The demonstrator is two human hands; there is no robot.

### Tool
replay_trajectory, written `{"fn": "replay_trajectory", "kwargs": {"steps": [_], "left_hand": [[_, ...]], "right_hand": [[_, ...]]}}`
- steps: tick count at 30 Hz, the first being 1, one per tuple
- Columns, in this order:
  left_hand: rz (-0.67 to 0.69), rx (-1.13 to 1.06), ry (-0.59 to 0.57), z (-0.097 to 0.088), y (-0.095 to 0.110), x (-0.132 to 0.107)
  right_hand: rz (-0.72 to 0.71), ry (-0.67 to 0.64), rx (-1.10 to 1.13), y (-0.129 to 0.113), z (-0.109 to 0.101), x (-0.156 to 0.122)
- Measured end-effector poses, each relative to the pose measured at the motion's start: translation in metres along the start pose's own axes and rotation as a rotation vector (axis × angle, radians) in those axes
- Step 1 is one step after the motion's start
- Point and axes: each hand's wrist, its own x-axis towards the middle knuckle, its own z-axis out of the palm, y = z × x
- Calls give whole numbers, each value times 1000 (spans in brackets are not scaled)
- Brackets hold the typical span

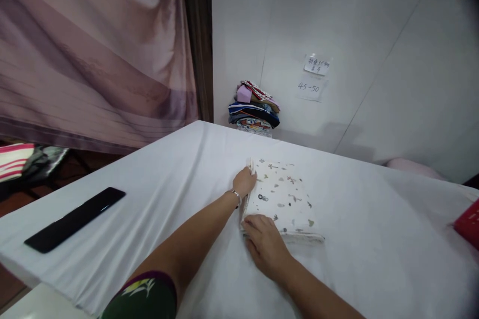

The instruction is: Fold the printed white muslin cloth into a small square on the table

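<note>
A folded cream cloth [282, 197] with small grey, brown and green prints lies flat in several layers on the white-covered table [359, 239]. My left hand [245, 182], with a bracelet at the wrist, closes on the cloth's left edge near its far corner. At the near left corner, my right hand [266, 244] grips the edge, fingers on top and thumb lower down by the side. Parts of the fingertips of both hands are hidden against the fabric.
A long black flat object [77, 219] lies at the table's left. Folded fabrics [254, 107] are stacked beyond the far edge by the white wall, which bears paper notes [312, 77]. A red object [467, 224] sits at the right edge. A pinkish curtain [93, 50] hangs at left.
</note>
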Motion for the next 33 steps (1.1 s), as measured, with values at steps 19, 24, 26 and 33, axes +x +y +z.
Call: {"fn": "replay_trajectory", "kwargs": {"steps": [19,24,26,33], "left_hand": [[-121,132,63,3,18,43],[-158,148,63,5,13,48],[-157,160,52,5,12,51],[-136,217,64,6,12,54]], "right_hand": [[54,-76,3,-9,-5,3],[62,-87,12,-8,-5,4],[66,-94,8,-8,-5,4],[57,-82,-21,-8,-3,3]]}}
